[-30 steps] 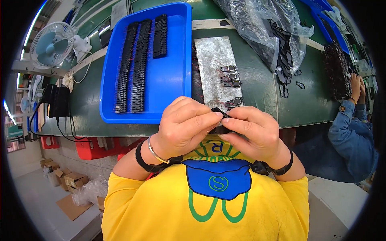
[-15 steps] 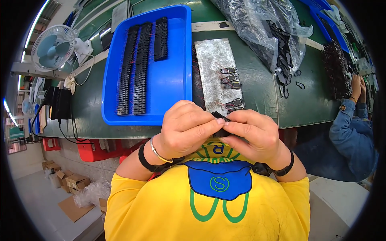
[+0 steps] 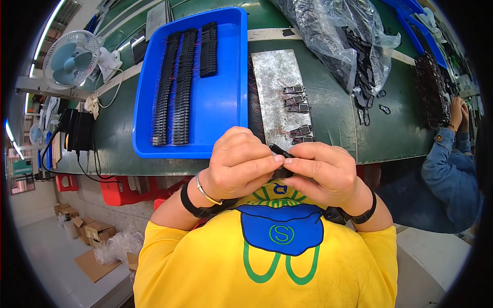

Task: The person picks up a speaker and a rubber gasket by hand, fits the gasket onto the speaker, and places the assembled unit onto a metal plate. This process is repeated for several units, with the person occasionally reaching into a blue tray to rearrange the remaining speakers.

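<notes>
My left hand (image 3: 243, 163) and my right hand (image 3: 324, 169) meet in front of my chest, fingertips pinched on a small black part (image 3: 280, 150). Most of that part is hidden by my fingers, so its exact kind does not show. Just beyond my hands lies a grey metal plate (image 3: 275, 82). Several small black-framed pieces with thin red wires (image 3: 296, 108) rest along its right side. Left of the plate, a blue tray (image 3: 218, 115) holds rows of closely packed black parts (image 3: 183, 92), with red wires showing between them.
A clear plastic bag (image 3: 328, 36) spills black frames (image 3: 363, 97) onto the green table (image 3: 395, 123). A white fan (image 3: 71, 59) and black power adapters (image 3: 77, 131) stand at left. At right a co-worker's denim sleeve (image 3: 447, 169) reaches toward a dark wired heap (image 3: 430, 92).
The view has shifted very slightly. My fingers keep their pinch on the black part, which appears a little turned between them. Tray and plate contents look the same.
</notes>
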{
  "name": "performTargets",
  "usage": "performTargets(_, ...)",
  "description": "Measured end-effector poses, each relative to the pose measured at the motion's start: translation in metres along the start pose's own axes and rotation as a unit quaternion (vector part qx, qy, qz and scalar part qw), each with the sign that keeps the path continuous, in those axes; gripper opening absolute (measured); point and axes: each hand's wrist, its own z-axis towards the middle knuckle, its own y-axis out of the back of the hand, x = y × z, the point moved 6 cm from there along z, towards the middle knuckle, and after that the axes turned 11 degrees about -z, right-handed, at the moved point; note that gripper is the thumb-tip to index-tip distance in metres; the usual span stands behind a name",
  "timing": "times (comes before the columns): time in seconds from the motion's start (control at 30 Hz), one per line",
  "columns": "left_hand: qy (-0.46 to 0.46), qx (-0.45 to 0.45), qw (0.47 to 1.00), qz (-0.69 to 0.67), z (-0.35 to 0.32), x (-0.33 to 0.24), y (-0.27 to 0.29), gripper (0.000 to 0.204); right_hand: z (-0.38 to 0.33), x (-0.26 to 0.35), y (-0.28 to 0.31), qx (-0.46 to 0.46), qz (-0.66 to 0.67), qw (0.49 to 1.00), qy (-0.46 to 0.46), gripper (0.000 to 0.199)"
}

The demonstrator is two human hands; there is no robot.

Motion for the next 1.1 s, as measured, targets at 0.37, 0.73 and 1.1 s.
performTargets(0.37, -0.003, 0.068, 0.998, 0.019, 0.007, -0.001, 0.003, 0.030, -0.002, 0.000, -0.004, 0.016, 0.011, 1.000, 0.013, 0.034)
performTargets(0.73, 0.004, 0.053, 0.999, 0.000, 0.000, 0.001, 0.007, 0.029, -0.004, -0.002, -0.005, 0.001, 0.038, 0.999, 0.006, 0.035)
performTargets(1.1, 0.086, -0.061, 0.994, -0.040, -0.008, -0.001, 0.009, 0.028, -0.004, 0.001, -0.004, 0.000, 0.017, 1.000, 0.010, 0.036)
